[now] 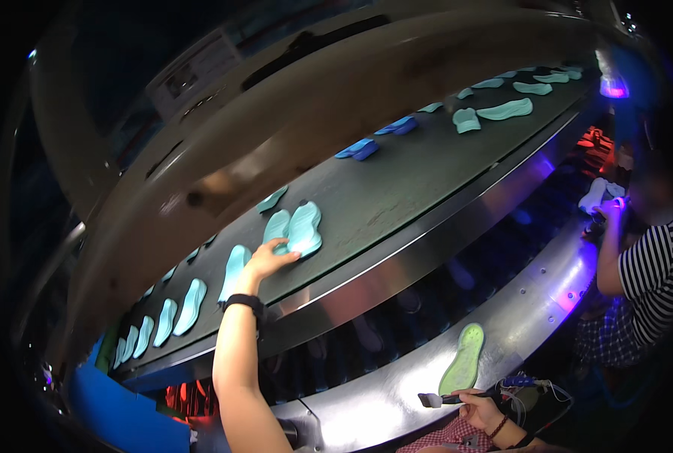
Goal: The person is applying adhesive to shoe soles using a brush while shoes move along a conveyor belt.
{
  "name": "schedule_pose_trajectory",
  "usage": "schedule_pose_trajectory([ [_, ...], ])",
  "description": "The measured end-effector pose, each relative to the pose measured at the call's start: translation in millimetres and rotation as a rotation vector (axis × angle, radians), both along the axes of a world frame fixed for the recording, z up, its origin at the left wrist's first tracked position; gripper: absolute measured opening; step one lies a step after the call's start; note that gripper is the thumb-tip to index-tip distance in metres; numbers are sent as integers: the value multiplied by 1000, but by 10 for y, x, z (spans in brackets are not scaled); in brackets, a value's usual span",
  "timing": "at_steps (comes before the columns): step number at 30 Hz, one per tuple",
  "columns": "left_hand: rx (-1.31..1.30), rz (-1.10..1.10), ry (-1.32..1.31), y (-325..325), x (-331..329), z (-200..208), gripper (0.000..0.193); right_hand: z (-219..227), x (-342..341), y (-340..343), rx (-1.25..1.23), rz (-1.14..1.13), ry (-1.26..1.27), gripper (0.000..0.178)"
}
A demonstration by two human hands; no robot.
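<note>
My left hand (270, 259) reaches over a dark conveyor belt (382, 198), thumb and fingers closed at the near end of a turquoise shoe sole (305, 226). A second turquoise sole (278, 225) lies against its left side, partly behind my fingers. Beside my wrist is another long turquoise sole (235, 270). Low on the right, my right hand (478, 411) is wrapped round the dark handle of a brush (431, 400), bristles pointing left. Just beyond the brush, a yellow-green shoe sole (465, 355) lies on a shiny metal ledge (397, 381).
More turquoise soles (190, 306) and blue soles (359, 149) lie along the belt. A metal rail (427, 241) edges it, with a dark slatted gap below. A brown curved hood (276, 136) overhangs the belt. A person in a striped shirt (653, 264) works at right.
</note>
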State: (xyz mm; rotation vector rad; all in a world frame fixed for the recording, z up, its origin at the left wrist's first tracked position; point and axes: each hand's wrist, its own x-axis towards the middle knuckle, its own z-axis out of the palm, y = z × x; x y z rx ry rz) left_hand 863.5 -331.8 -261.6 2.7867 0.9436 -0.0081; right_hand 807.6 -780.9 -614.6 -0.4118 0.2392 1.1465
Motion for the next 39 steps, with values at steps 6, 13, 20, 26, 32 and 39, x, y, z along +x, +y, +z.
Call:
schedule_pose_trajectory([
  [6, -17, -160, -141, -488, 465, -140, 53, 33, 56, -37, -83, 38, -53, 23],
  [13, 261, -105, -87, -646, 611, -133, 34, 198, 79, -7, 39, 146, -204, 25],
  [20, 228, -255, -420, -1146, -689, -47, 23, 421, 138, -84, -115, -24, -370, 27],
  [26, -1016, 102, -1385, -1498, -1671, -730, 29, 701, 282, 118, -170, -84, -540, 24],
  [32, -1302, 178, -1021, -1987, -2621, -1469, 74, 906, 328, 259, -114, -140, -531, 19],
  [39, -1848, 204, -798, -2586, -2630, -2623, 79, 1087, 163, 457, -92, 57, -686, 22],
])
